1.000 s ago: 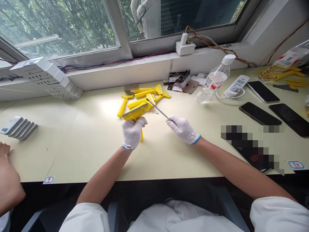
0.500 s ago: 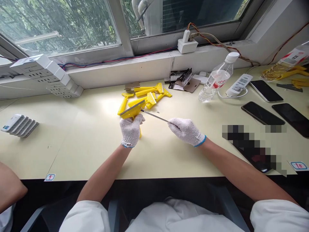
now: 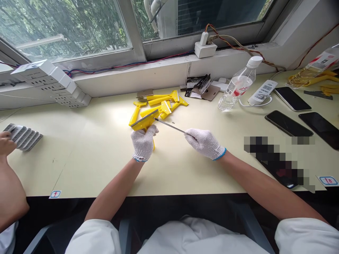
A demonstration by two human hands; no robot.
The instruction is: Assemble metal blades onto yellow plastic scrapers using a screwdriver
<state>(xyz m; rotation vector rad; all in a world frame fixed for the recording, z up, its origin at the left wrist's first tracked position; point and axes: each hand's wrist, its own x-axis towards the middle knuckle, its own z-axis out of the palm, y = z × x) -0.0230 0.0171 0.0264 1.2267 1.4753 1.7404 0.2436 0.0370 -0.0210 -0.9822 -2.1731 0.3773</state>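
Note:
My left hand (image 3: 143, 143), in a white knit glove, is closed around a yellow scraper (image 3: 145, 122) with a metal blade strip along its edge. From the right, my gloved right hand (image 3: 203, 141) grips a thin metal screwdriver (image 3: 171, 126); its handle is hidden in the fist. The screwdriver's tip meets the scraper head near its right end; whether it sits in a screw I cannot tell. Just behind lie several more yellow scrapers (image 3: 162, 101) in a loose pile. A tiny metal piece (image 3: 173, 122) rests on the table right of them.
At the left, a co-worker's hand (image 3: 7, 143) touches a row of small white boxes (image 3: 28, 138). White stacked units (image 3: 57, 84) stand at the window. To the right are a water bottle (image 3: 237, 86), a power strip (image 3: 263, 92) and several phones (image 3: 288, 123). Torn packaging (image 3: 202, 87) lies by the wall.
A co-worker's hand has come in at the left and reached the row of small boxes. My hands, the scraper and the screwdriver have hardly moved.

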